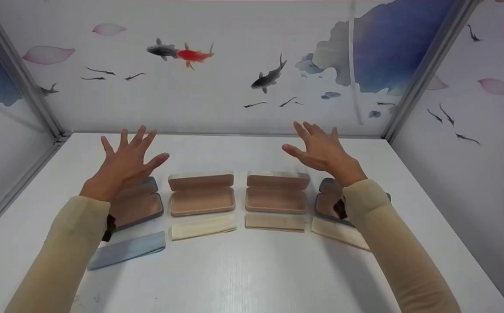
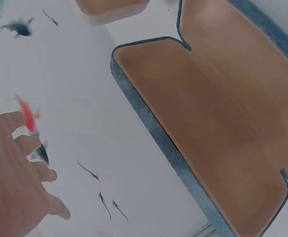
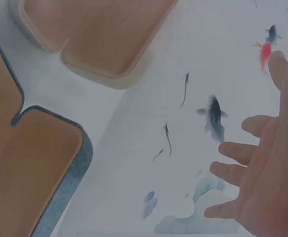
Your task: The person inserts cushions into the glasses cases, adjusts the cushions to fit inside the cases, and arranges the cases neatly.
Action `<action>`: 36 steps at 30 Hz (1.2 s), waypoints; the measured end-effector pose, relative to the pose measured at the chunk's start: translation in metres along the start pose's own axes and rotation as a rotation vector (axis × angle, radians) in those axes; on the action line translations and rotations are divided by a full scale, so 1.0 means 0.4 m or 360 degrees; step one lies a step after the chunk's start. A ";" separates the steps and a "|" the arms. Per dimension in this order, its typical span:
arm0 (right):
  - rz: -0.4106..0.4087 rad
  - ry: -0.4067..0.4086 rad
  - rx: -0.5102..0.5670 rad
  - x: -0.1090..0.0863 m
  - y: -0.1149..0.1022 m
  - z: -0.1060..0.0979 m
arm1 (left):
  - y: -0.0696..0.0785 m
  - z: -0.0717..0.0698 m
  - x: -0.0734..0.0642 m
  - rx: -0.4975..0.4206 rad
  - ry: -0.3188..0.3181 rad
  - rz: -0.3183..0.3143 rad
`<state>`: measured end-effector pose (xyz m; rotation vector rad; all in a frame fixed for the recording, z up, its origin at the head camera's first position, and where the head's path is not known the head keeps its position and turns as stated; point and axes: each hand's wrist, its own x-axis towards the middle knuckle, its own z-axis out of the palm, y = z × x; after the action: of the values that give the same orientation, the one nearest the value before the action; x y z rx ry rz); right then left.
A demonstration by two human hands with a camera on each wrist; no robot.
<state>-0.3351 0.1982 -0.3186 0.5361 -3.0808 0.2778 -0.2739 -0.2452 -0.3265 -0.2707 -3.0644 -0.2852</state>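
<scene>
Both hands are spread and hold nothing. In the head view the left hand (image 1: pixel 125 163) hovers over the leftmost glasses case (image 1: pixel 141 206), which lies open, blue outside and tan inside. The right hand (image 1: pixel 323 152) is raised above and behind the rightmost blue case (image 1: pixel 328 204), partly hidden by the forearm. Between them stand two open pale cases, one left (image 1: pixel 202 201) and one right (image 1: pixel 276 200). A folded cloth lies in front of each case: blue (image 1: pixel 128 250), cream (image 1: pixel 204 227), beige (image 1: pixel 275 222) and another cream one (image 1: pixel 341 233), its end covered by the right sleeve.
The white table (image 1: pixel 252 269) ends at a back wall (image 1: pixel 230 95) printed with fish and petals. Metal posts (image 1: pixel 430 71) stand at the corners, and a printed side panel (image 1: pixel 473 174) rises at the right.
</scene>
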 end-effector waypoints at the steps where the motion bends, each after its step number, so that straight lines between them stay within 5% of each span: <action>1: -0.0010 0.0002 0.0025 -0.003 -0.006 -0.002 | 0.001 0.000 -0.004 -0.0008 -0.0001 -0.0002; 13: -0.0104 -0.0002 0.0325 -0.034 -0.068 0.005 | 0.015 0.004 -0.066 -0.0250 0.0008 -0.0021; 26: -0.0182 0.0043 0.1070 -0.058 -0.164 0.026 | 0.013 0.001 -0.157 -0.0706 0.0063 -0.0111; 36: -0.0278 -0.0123 0.1634 -0.063 -0.265 0.037 | 0.000 -0.007 -0.240 -0.0982 0.0216 -0.0167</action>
<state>-0.2755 0.1057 -0.3157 0.7919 -2.6853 1.8675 -0.1791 -0.2619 -0.3301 -0.1023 -2.7732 -1.1976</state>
